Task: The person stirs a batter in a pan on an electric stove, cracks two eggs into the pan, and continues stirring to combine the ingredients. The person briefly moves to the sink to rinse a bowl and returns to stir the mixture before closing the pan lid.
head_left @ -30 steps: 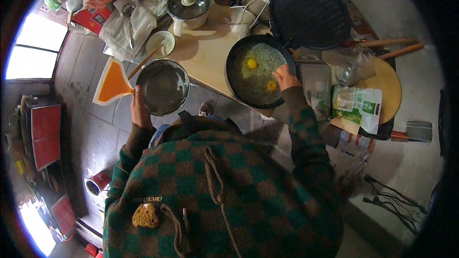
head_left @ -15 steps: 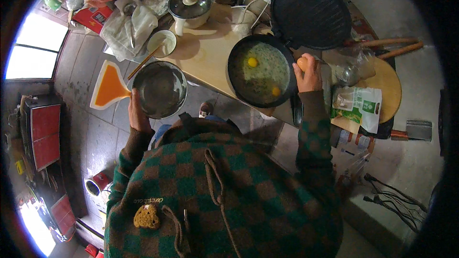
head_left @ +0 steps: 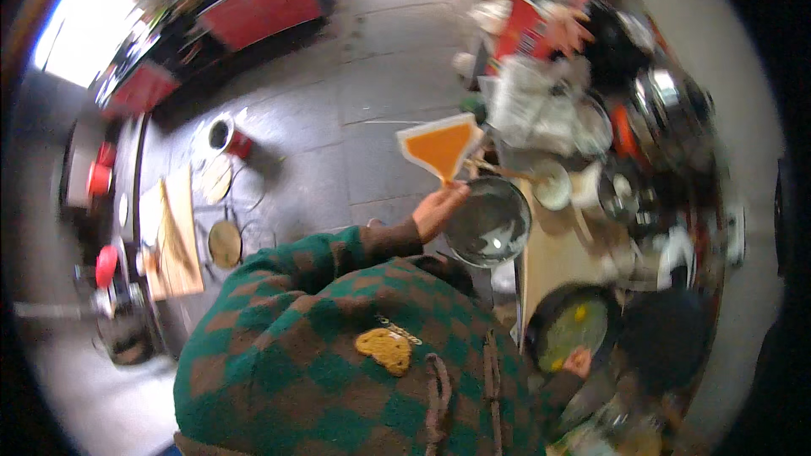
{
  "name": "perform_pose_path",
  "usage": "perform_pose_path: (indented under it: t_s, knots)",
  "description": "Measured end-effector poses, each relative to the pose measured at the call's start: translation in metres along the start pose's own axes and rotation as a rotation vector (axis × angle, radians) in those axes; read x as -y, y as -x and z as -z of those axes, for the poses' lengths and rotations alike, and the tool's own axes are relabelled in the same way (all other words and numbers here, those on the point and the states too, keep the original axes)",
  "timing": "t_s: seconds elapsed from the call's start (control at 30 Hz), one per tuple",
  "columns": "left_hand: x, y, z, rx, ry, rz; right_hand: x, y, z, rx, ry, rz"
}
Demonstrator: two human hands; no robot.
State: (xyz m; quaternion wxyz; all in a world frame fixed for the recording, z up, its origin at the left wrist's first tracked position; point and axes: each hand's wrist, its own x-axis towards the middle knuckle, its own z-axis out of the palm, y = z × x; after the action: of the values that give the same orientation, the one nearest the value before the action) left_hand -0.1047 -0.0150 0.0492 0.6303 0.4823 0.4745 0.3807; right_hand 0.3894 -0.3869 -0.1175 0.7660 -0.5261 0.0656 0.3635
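Observation:
My left hand (head_left: 441, 209) is closed on the rim of a round metal bowl (head_left: 486, 224) and on the handle of a fan-shaped orange spatula (head_left: 441, 150) with a pale edge. Shiny liquid coats the bowl's inside. At the lower right, my right hand (head_left: 579, 361) has its fingers curled over the near rim of a black frying pan (head_left: 541, 314). Motion blurs the egg in those fingers, seen plainly half a second ago. A yolk (head_left: 580, 312) lies in the pale, speckled mixture in the pan, with more yellow by the hand.
Beside the pan are a black ridged griddle plate (head_left: 663, 342) and a wooden table (head_left: 549, 257). A small pale bowl (head_left: 552, 186) with chopsticks and a lidded pot (head_left: 615, 190) stand farther along. Plastic bags (head_left: 528, 101) crowd the far end. A red can (head_left: 230, 137) stands on the floor.
My view has swung left, so the table now lies at the right and more floor shows. My left hand still carries the bowl and spatula; my right hand stays at the pan.

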Motion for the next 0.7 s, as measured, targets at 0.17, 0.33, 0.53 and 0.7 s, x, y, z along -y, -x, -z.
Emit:
perform_pose_path:
  t_s: [0.17,0.33,0.53,0.7]
  knots:
    - [-0.017,-0.014,0.093,-0.037,0.070,0.069,-0.007,0.004,-0.128,0.026,0.036,0.005]
    - [-0.008,-0.011,0.201,-0.354,-0.119,-0.052,-0.056,0.003,-0.364,0.357,0.018,-0.056]
    - [0.023,0.028,0.353,-0.597,-0.795,-0.246,-0.189,0.042,-0.617,0.773,0.242,-0.319]
    - [0.028,0.075,0.445,-1.065,-0.298,-0.122,-0.337,0.140,-0.805,1.097,0.374,-0.619]
